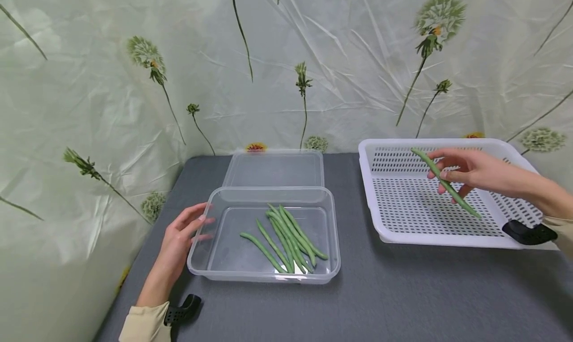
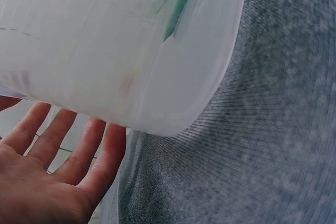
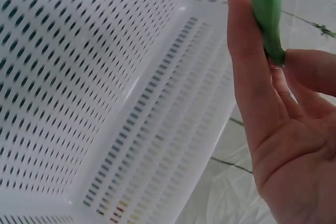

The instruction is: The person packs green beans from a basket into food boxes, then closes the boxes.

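My right hand (image 1: 476, 169) pinches a single green bean (image 1: 467, 210) between thumb and fingers, over the white perforated basket (image 1: 378, 208). In the right wrist view, one end of that bean (image 3: 266, 9) shows between the fingertips. At the left, my left hand (image 1: 176, 240) touches the left side of a clear plastic container (image 1: 224, 272), its fingers extended along the wall. The left wrist view shows these fingers (image 2: 107, 161) nearly straight against the container's side. Several green beans (image 1: 286, 237) lie slanted side by side in the right half of the container.
A clear lid (image 1: 277, 168) lies behind the container, near the table's back edge. Dark grey cloth covers the table (image 1: 349, 302). Behind it hangs a pale plastic sheet (image 1: 268, 103) printed with dandelions. Black bands (image 1: 181, 309) are worn on both wrists.
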### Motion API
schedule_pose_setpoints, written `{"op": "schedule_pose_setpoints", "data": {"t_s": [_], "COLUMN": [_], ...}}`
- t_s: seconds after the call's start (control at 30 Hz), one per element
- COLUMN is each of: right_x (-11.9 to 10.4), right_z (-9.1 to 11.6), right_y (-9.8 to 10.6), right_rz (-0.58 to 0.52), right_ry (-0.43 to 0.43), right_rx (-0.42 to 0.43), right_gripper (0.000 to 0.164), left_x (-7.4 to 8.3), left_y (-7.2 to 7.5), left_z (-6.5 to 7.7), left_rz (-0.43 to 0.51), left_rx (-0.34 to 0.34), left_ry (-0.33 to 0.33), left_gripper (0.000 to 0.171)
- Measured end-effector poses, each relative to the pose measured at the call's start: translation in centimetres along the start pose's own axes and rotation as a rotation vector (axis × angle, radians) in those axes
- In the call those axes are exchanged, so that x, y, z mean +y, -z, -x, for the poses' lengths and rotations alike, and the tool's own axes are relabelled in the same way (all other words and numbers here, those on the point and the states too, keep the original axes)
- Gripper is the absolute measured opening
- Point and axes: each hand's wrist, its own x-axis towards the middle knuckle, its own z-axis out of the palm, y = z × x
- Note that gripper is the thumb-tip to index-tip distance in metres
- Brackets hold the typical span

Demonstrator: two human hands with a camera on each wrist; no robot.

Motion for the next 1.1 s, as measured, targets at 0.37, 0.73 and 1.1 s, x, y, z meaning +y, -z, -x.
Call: {"op": "schedule_pose_setpoints", "data": {"t_s": [0.37,0.73,1.1], "right_x": [-2.3,-4.3,-6.7], "right_z": [0.7,1.2,0.9], "right_y": [-1.7,-4.8,-8.8], "right_rz": [-0.114,-0.185,-0.306], "right_ry": [0.019,0.125,0.135], "right_rx": [0.127,0.192,0.249], "right_gripper": [0.045,0.047,0.048], "left_x": [-0.1,0.0,0.1], "left_y": [0.0,-0.1,-0.1], "left_z": [0.3,0.0,0.0], "left_rz": [-0.005,-0.017,-0.011], "left_rx": [0.017,0.016,0.017], "left_ry": [0.010,0.011,0.010], "left_gripper": [0.050,0.051,0.050]}}
